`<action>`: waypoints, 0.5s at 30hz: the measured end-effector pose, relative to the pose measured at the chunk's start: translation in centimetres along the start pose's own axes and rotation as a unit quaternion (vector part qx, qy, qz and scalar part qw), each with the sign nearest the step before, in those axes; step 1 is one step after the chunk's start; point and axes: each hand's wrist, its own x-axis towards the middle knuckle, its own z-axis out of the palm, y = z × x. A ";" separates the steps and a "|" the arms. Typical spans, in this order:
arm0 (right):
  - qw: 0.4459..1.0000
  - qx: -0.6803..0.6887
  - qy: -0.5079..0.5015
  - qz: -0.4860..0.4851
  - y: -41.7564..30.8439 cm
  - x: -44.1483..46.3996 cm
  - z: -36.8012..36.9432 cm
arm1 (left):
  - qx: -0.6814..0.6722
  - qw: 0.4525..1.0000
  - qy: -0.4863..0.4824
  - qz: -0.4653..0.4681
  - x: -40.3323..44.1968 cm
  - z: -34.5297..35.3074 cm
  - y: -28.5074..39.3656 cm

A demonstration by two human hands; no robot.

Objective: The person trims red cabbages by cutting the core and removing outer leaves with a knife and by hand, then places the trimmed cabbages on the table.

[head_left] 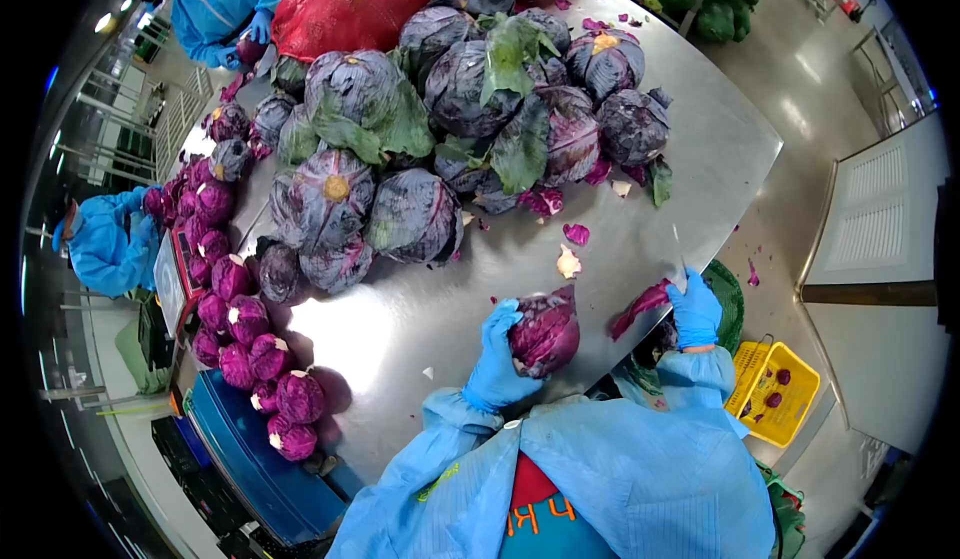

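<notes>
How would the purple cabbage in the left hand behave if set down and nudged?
The cabbage would probably roll or wobble, being rounded, on the smooth table. Its tightly wrapped leaves suggest a firm, fairly heavy head.

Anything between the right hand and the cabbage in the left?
Yes, a loose purple leaf by the right hand, on the side facing the cabbage. The rest of that gap is bare tabletop. Nothing visible separates the left hand's grip from the cabbage.

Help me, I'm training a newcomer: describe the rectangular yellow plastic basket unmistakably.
Find the broad, shiny metal table. Beyond its edge, past the blue-gloved right hand, sits the basket, with purple pieces inside. It's yellow; its round neighbour is green.
</notes>
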 end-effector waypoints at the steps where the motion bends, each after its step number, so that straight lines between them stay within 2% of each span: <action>1: 0.999 0.030 0.032 -0.013 -1.8 -0.4 -0.8 | 0.020 1.000 -0.016 -0.003 0.5 -0.1 0.5; 2: 0.996 0.061 0.068 -0.025 -3.7 -0.7 -1.2 | 0.040 0.999 -0.033 -0.002 1.2 -0.1 0.8; 3: 0.989 0.140 -0.008 -0.050 -6.0 -0.7 -1.3 | 0.052 0.997 -0.046 0.014 1.7 0.1 1.1; 4: 0.970 0.191 -0.138 -0.051 -9.8 -1.2 -3.1 | 0.064 0.996 -0.060 0.032 2.3 0.3 1.3; 5: 0.941 0.243 -0.220 -0.089 -13.0 -1.4 -4.2 | 0.077 0.993 -0.075 0.050 2.8 0.5 1.5; 6: 0.915 0.292 -0.233 -0.154 -13.5 -1.5 -2.3 | 0.073 0.991 -0.097 0.047 3.3 0.7 1.8; 7: 0.929 0.170 -0.211 -0.253 -14.9 -1.2 -2.2 | 0.070 0.989 -0.120 0.043 3.6 0.9 2.1; 9: 0.876 0.116 -0.375 -0.280 -15.6 1.0 -1.2 | 0.058 0.988 -0.139 0.038 3.7 1.0 2.3; 12: 0.872 0.144 -0.368 -0.288 -15.1 1.6 -0.9 | 0.059 0.987 -0.144 0.045 3.6 1.1 2.0; 15: 0.901 0.169 -0.250 -0.311 -14.4 0.9 0.6 | 0.102 0.982 -0.149 0.061 3.9 1.1 2.4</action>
